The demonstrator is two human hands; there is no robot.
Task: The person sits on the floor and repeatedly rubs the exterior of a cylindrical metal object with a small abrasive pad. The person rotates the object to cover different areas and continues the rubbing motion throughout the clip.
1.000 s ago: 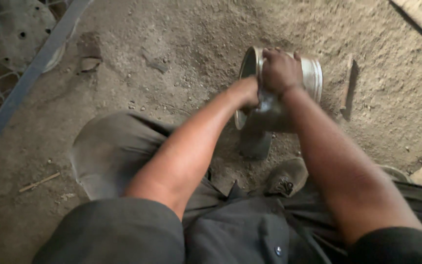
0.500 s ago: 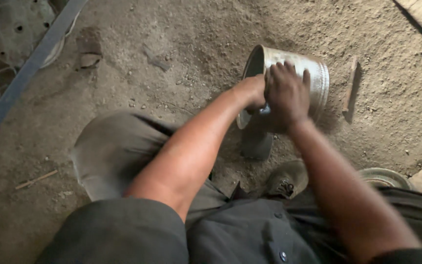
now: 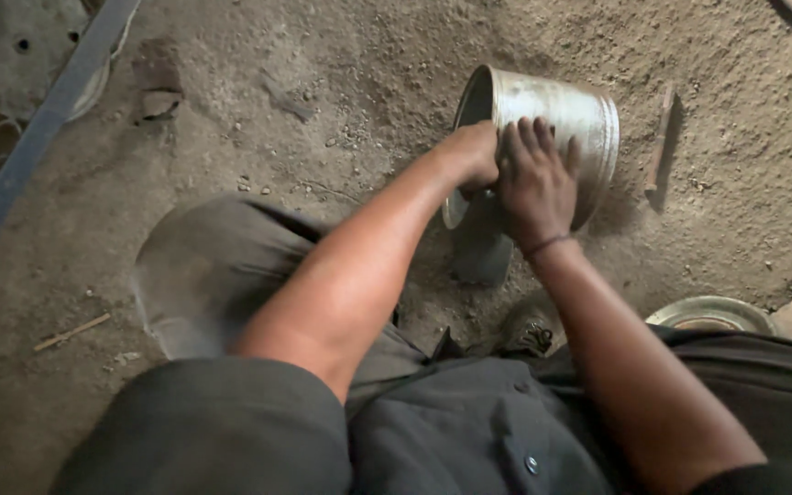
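A round metal tin (image 3: 552, 115) lies tilted on its side on the dusty dirt floor (image 3: 323, 101), its open mouth turned toward the left, just ahead of the person's knees. The right hand (image 3: 535, 183) lies spread flat over the tin's curved wall with fingers apart, while the left hand (image 3: 474, 151) is curled onto the rim at the open end, so both hands clamp the tin between them. A thin metal bar (image 3: 660, 137) lies on the floor just right of the tin, a blue metal rail (image 3: 38, 128) crosses the upper left corner, and a shallow round metal dish (image 3: 709, 313) sits beside the right forearm.
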